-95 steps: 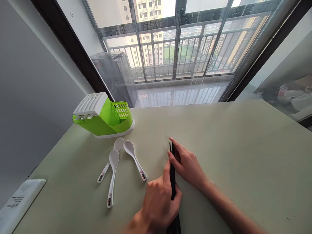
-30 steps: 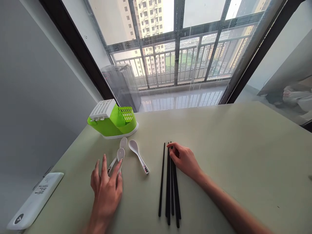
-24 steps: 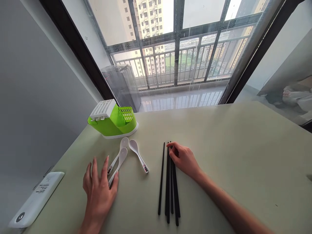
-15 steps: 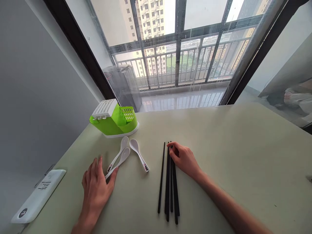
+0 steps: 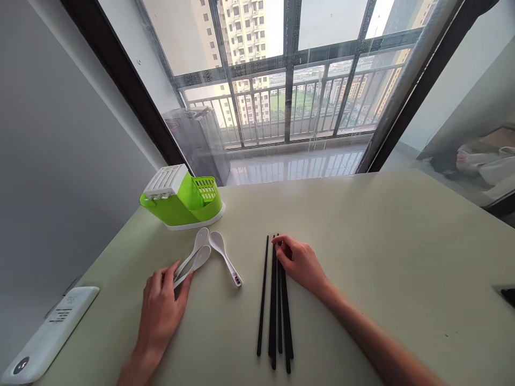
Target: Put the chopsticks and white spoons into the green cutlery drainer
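The left hand (image 5: 161, 311) is now laid at the handle ends of two white spoons (image 5: 192, 262), with thumb and forefinger closing around those handles. A second ago it was hovering flat and spread above them; before that, some three seconds ago, it was clasped around the black chopsticks (image 5: 276, 300) together with the right hand. The chopsticks have since been let go by the left hand and are spread out on the surface (image 5: 382, 241) in a loose, nearly parallel bundle, one stick lying slightly apart on the left.

The two gathered spoons have been swung together: their handles, formerly splayed, are now drawn side by side and angled towards the left hand, the bowls pointing up towards the green cutlery holder (image 5: 181, 201). Whether they are lifted or merely pinched against the surface cannot be told. A third white spoon (image 5: 225, 257) is left lying untouched just beside them, its printed handle pointing down and right.

The right hand (image 5: 300, 262) has hardly shifted; it is kept with fingers curled down on the far tips of the chopsticks, pressing rather than enclosing them, so no firm grip is shown.

From this it is judged that the work has been passed from the chopsticks to the spoons, and that a grasp on two of them is being formed.

A white remote-like device (image 5: 48, 327) lies at the near left edge.
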Available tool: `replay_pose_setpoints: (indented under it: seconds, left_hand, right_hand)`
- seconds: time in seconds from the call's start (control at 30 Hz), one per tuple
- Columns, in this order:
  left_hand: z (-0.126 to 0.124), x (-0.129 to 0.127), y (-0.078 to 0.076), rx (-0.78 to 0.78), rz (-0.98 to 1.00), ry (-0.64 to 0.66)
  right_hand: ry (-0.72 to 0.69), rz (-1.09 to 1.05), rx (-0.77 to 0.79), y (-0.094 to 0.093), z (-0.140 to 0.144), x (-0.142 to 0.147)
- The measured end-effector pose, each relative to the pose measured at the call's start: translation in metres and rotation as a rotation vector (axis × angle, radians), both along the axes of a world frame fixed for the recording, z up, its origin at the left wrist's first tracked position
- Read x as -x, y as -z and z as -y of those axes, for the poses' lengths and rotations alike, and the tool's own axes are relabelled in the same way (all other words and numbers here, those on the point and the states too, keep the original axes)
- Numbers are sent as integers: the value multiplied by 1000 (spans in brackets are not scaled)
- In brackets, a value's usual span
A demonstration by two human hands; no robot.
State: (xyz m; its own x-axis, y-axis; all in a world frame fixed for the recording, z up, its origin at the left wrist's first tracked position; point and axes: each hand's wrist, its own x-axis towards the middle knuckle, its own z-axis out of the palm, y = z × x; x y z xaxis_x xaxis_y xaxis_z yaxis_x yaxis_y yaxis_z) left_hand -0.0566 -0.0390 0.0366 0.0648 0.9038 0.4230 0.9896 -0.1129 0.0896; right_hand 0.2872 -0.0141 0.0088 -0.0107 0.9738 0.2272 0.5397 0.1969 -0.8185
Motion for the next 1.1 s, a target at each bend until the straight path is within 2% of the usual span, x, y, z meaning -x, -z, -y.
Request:
replay_pose_setpoints:
  seconds: [0.23, 0.6, 0.8, 0.93, 1.1]
  left_hand:
    - [-8, -3, 3, 64, 15, 90]
    - [-5, -9, 8, 73, 47, 98]
    - [2, -15, 6, 67, 43, 115]
    - [6, -20, 3, 52, 120, 155]
    - [13, -35, -3, -19, 211, 237]
  right_hand:
    - [0, -7, 3, -2, 1, 0]
    - [-1, 8, 35, -4, 3, -1]
    - [-6, 5, 54, -4, 5, -2]
    - [6, 4, 41, -2, 7, -3]
    - [88, -31, -6, -6, 9, -3]
